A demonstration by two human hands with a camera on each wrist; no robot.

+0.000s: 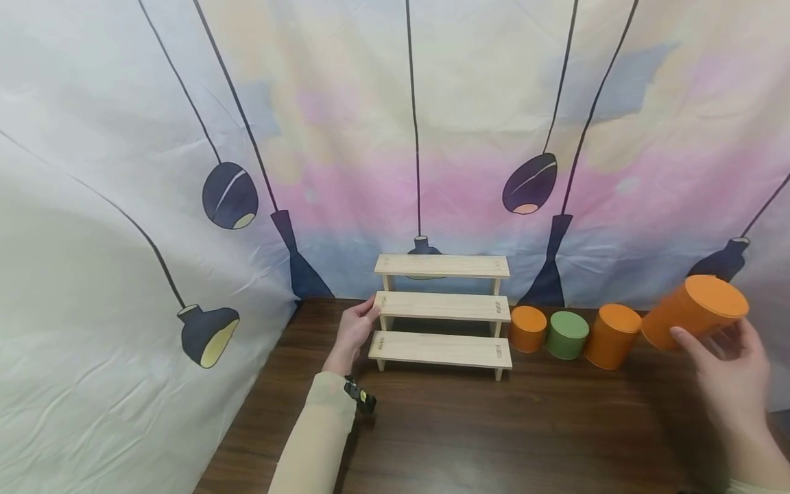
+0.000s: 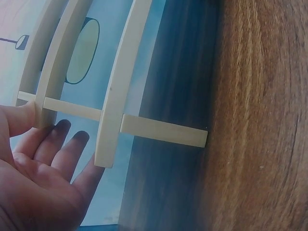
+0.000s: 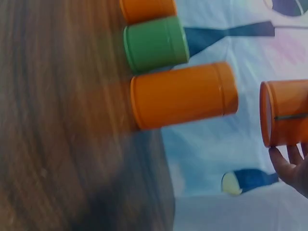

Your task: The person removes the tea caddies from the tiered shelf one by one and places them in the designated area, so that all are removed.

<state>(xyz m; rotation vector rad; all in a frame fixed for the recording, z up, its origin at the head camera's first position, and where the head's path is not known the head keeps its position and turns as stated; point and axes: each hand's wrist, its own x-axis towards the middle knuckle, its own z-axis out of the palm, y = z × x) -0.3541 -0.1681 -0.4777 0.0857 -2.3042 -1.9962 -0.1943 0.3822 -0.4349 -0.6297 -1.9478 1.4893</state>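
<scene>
A three-step wooden shelf [image 1: 441, 348] stands on the dark wooden table against the cloth backdrop. My left hand [image 1: 356, 331] pinches the left end of its middle step, thumb on top and fingers beneath, as the left wrist view also shows [image 2: 53, 168]. At the far right my right hand [image 1: 737, 370] grips a tall orange canister [image 1: 691, 312], held tilted above the table. Beside the shelf, in a row, stand a short orange canister [image 1: 527, 331], a short green canister [image 1: 566, 336] and another tall orange canister [image 1: 612, 337].
The table [image 1: 469, 439] has a brown wood grain and extends toward me in front of the shelf. A backdrop cloth [image 1: 469, 123] printed with hanging lamps rises behind, and a pale cloth wall [image 1: 111, 329] closes off the left side.
</scene>
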